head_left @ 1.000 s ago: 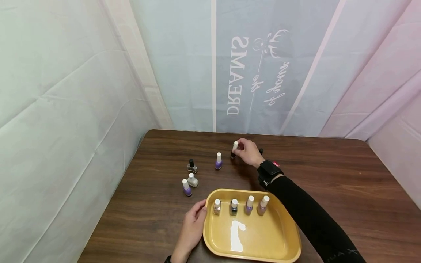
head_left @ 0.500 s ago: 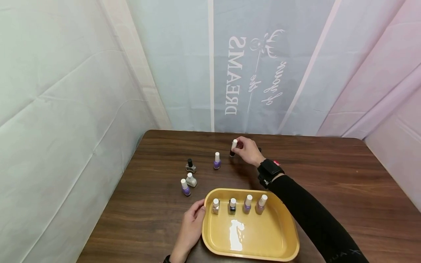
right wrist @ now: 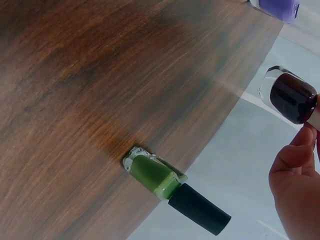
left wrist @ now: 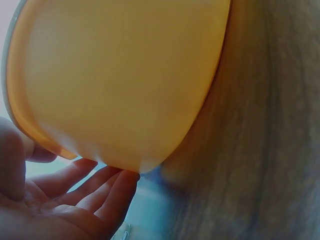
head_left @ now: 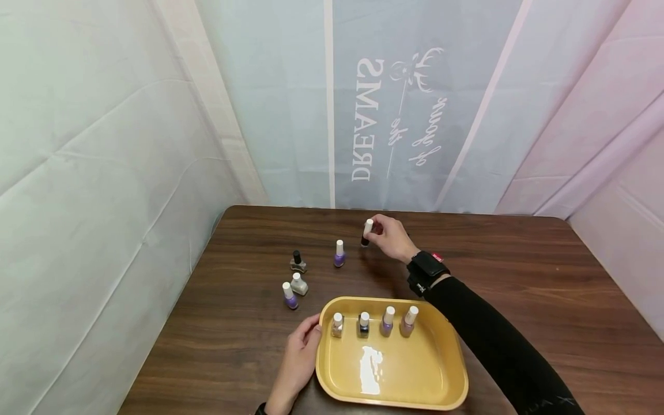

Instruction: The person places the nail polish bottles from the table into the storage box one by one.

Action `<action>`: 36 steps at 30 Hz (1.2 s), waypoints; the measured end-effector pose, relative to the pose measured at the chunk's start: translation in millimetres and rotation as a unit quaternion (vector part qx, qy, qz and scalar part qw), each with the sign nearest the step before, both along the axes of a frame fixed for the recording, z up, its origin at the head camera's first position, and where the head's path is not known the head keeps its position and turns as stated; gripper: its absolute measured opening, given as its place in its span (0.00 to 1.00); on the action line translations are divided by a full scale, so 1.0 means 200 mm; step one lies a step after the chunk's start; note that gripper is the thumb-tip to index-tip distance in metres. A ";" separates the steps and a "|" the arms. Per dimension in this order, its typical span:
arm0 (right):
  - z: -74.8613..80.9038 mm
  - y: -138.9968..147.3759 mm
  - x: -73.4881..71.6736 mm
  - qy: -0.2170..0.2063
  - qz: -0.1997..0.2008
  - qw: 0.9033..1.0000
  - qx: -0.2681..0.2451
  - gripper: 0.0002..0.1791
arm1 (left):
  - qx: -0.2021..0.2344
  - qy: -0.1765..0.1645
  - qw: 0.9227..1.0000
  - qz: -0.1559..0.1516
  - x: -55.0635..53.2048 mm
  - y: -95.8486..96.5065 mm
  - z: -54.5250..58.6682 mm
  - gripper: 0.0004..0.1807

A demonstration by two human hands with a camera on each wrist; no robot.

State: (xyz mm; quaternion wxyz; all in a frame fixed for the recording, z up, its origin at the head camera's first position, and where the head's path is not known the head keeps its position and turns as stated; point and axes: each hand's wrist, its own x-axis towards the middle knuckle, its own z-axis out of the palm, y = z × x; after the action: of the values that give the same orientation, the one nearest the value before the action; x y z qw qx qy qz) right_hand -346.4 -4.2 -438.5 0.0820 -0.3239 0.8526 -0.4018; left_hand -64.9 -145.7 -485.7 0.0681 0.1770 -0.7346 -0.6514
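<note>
My right hand (head_left: 391, 237) pinches a nail polish bottle (head_left: 366, 233) by its white cap at the far side of the table. In the right wrist view this dark bottle (right wrist: 292, 97) overlaps the pale curtain past the table edge. Near it stands a green nail polish bottle (right wrist: 152, 175) with a black cap, mostly hidden behind my hand in the head view. My left hand (head_left: 298, 357) holds the left rim of a yellow tray (head_left: 391, 403), fingertips against its outer wall (left wrist: 115, 100). Inside, several white-capped bottles (head_left: 388, 321) form a row along the far wall.
Left of the held bottle is a purple bottle (head_left: 339, 254). Farther left are a black-capped clear bottle (head_left: 298, 263), a whitish bottle (head_left: 299, 285) and another purple one (head_left: 290, 297). Curtains (head_left: 290, 115) hang behind the wooden table (head_left: 519, 276).
My right hand has risen slightly with the dark bottle, covering nearly all of the black cap behind it. The whole head view has shifted a little. My left hand stays at the tray.
</note>
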 end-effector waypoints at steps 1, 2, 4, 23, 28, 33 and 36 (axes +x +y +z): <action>0.00 0.00 0.00 0.000 0.000 1.000 0.001 0.11 | 0.000 0.000 1.000 0.000 0.00 0.00 0.00 0.19; 0.01 0.01 0.01 0.001 0.001 1.000 0.001 0.11 | -0.001 0.000 1.000 -0.001 0.00 0.00 0.00 0.19; 0.01 0.01 0.01 0.001 0.001 1.000 0.002 0.11 | -0.002 0.000 1.000 -0.002 0.00 0.00 0.00 0.19; 0.12 0.10 0.08 0.035 0.030 0.999 0.001 0.07 | -0.012 0.017 1.000 -0.007 0.01 0.00 0.00 0.19; 0.15 0.12 0.10 0.051 0.031 0.998 -0.002 0.08 | -0.008 0.009 1.000 -0.005 0.00 -0.01 -0.01 0.18; 0.18 0.14 0.13 0.054 0.030 0.998 -0.003 0.08 | -0.009 0.004 1.000 -0.004 0.01 -0.01 -0.01 0.18; 0.19 0.16 0.15 0.056 0.034 0.998 -0.003 0.07 | -0.009 0.004 1.000 -0.004 0.01 -0.01 0.00 0.18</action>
State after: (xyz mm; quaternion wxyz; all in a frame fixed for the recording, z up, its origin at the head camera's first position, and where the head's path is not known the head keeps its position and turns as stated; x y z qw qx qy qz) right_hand -316.7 27.4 -399.6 0.0465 -0.3746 0.8432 -0.3827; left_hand -63.7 -147.1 -486.7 0.0700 0.1706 -0.7410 -0.6457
